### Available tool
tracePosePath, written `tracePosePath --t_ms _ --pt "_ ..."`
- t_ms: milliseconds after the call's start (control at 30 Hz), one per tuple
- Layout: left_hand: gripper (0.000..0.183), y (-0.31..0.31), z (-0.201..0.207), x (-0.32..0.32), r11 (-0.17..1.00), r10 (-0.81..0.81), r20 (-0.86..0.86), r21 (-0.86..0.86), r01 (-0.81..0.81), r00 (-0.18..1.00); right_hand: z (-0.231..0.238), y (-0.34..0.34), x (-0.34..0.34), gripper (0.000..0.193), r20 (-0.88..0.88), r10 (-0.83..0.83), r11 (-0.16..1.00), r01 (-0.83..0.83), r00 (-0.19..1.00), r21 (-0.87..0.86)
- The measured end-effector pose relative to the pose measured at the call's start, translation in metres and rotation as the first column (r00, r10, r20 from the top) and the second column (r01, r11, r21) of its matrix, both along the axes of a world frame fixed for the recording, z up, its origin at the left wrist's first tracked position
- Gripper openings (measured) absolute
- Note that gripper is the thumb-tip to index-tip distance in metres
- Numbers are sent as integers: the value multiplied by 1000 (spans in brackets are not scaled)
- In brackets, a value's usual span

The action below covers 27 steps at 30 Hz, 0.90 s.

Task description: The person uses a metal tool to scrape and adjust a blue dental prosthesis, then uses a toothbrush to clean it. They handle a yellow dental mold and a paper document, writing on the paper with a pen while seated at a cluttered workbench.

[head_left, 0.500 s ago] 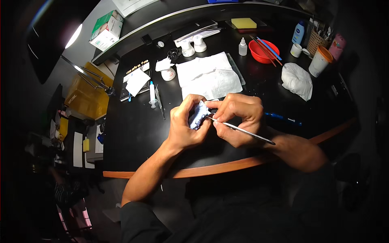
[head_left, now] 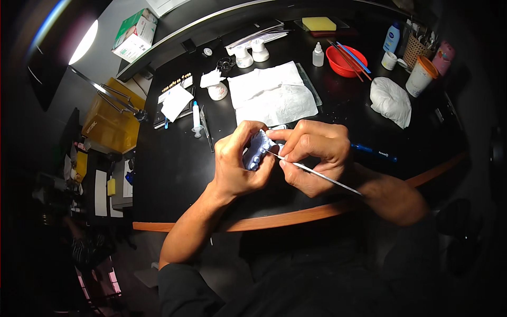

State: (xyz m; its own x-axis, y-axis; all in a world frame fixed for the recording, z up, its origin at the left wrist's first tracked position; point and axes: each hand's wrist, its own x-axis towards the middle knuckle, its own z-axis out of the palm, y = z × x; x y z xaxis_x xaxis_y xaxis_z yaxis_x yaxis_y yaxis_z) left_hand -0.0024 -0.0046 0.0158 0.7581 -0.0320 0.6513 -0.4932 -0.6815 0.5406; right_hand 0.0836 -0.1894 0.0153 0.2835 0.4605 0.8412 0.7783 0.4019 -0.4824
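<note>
A pale blue dental model (head_left: 254, 152) with a row of teeth is gripped in my left hand (head_left: 231, 162), its fingers wrapped round the base. My right hand (head_left: 321, 150) pinches a slim, light-coloured handled dental tool (head_left: 332, 181) like a pencil. The tool's thin tip points at the teeth on the model's right side; whether it touches them is too small to tell. My right index finger reaches to the model's far edge. Both hands are above the near half of the black desk (head_left: 174, 185). Behind them lies a white paper towel (head_left: 274, 100).
A syringe (head_left: 197, 121) and tweezers (head_left: 207, 132) lie left of the towel. A lidded white jar (head_left: 217, 92) stands behind them. To the right are a dropper bottle (head_left: 318, 56), a red bowl (head_left: 343, 66) with brushes across it, a white cloth bundle (head_left: 391, 100) and a blue pen (head_left: 375, 152).
The whole view has shifted slightly. The dental model is turned a little, showing more of its teeth, and the tool's handle has swung slightly; both hands keep their hold.
</note>
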Motion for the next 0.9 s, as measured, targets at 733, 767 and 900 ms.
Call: tracePosePath --t_ms 733,767,900 --pt "27 -2 -6 4 985 -67 38 -157 72 997 -6 4 0 9 -267 72 997 -63 961 41" --pt "27 -2 -4 4 988 -67 31 -140 71 997 -6 4 -1 9 -281 63 998 -52 958 44" --pt "27 -1 -5 6 991 -69 22 -115 71 997 -7 5 -1 9 -278 37 999 -26 960 40"
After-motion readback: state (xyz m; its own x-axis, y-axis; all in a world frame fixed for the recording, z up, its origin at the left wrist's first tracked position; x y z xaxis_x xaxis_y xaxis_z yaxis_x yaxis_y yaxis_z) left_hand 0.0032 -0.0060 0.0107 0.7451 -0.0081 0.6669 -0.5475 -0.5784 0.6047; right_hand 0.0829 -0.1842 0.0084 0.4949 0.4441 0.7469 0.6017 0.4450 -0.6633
